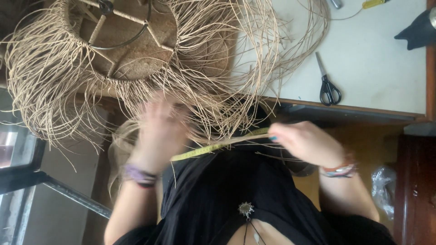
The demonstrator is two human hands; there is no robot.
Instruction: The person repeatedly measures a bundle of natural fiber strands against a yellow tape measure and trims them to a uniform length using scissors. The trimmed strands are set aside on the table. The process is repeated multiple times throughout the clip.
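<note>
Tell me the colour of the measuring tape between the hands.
Yellow measuring tape, clearest in the head view.

Your hands sit hemmed in by loose strands (213, 104) fanning off the woven frame (122, 41) — they hang thick over the desk (372, 68) edge and around your left hand (156, 131). The tape (218, 146) stretches across to your right hand (309, 143). Bare desk lies right of the strands — only the scissors (328, 81) lie there.
</note>
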